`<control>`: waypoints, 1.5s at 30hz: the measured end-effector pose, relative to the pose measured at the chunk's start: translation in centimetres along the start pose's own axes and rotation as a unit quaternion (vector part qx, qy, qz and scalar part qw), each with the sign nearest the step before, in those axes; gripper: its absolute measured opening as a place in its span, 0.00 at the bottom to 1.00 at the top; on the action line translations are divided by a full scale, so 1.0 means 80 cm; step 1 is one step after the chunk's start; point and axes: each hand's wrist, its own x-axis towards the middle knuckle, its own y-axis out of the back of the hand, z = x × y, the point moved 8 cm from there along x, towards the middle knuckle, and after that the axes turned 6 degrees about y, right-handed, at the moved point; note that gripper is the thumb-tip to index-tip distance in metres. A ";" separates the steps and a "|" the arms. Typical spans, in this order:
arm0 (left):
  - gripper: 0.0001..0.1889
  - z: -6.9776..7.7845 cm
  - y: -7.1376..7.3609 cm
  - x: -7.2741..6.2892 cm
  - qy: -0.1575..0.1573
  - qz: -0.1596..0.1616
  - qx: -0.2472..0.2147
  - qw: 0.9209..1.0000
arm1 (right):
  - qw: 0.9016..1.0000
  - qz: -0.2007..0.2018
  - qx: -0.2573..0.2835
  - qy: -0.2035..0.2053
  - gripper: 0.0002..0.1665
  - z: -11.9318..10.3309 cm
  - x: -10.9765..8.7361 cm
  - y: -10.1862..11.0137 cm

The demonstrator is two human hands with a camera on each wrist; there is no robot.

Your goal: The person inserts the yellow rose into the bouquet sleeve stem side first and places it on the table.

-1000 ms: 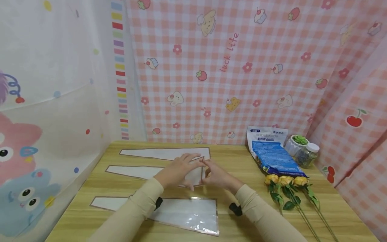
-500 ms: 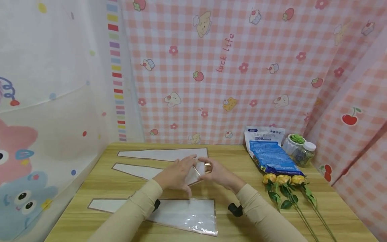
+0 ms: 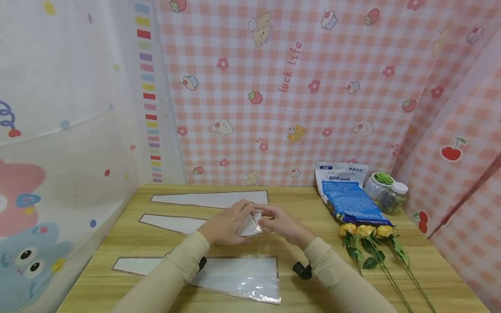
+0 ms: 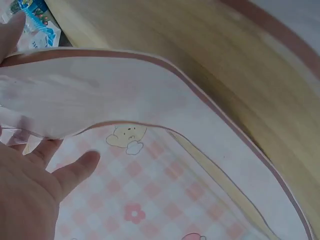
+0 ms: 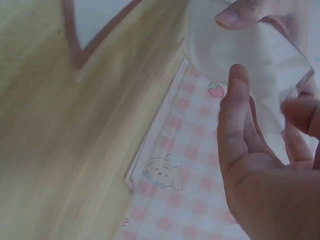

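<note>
A tapered white flower sleeve with a brown border (image 3: 168,222) is held between both hands over the middle of the table. My left hand (image 3: 227,225) holds it near its wide end, with the thumb on its face in the right wrist view. At that wide end my right hand (image 3: 285,224) pinches the film between thumb and fingers. The film (image 5: 272,70) looks bent and creased there. Whether its two layers are apart is unclear. In the left wrist view the sleeve (image 4: 125,82) curves away from the left hand (image 4: 25,192).
One flat sleeve (image 3: 211,199) lies behind the hands, another (image 3: 235,278) in front, under the left forearm. At right stand a blue and white bag (image 3: 350,200), a potted succulent (image 3: 381,182) and a lidded jar (image 3: 393,198). Three yellow roses (image 3: 365,231) lie before them.
The sleeve's wide end has gone from nearly flat to bent between the hands. My left thumb has drawn in toward the sleeve, and the right fingers have shifted their grip along its edge.
</note>
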 end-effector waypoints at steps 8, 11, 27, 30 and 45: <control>0.42 -0.001 0.000 -0.001 0.021 -0.015 0.057 0.998 | 0.996 0.068 -0.056 0.001 0.18 -0.003 0.007 0.002; 0.42 -0.003 -0.001 -0.002 0.028 -0.029 0.076 0.996 | 0.988 0.088 -0.121 0.032 0.10 -0.008 0.011 0.002; 0.55 0.002 -0.001 -0.009 0.007 -0.040 0.071 0.997 | 0.982 0.021 -0.175 0.070 0.24 -0.001 0.013 -0.008; 0.63 0.002 -0.002 -0.010 0.016 -0.046 0.055 0.997 | 0.990 0.022 -0.134 0.039 0.26 0.003 0.013 -0.010; 0.49 -0.009 -0.011 -0.013 0.009 -0.063 0.053 0.997 | 0.994 0.002 -0.104 0.025 0.21 0.010 0.007 -0.008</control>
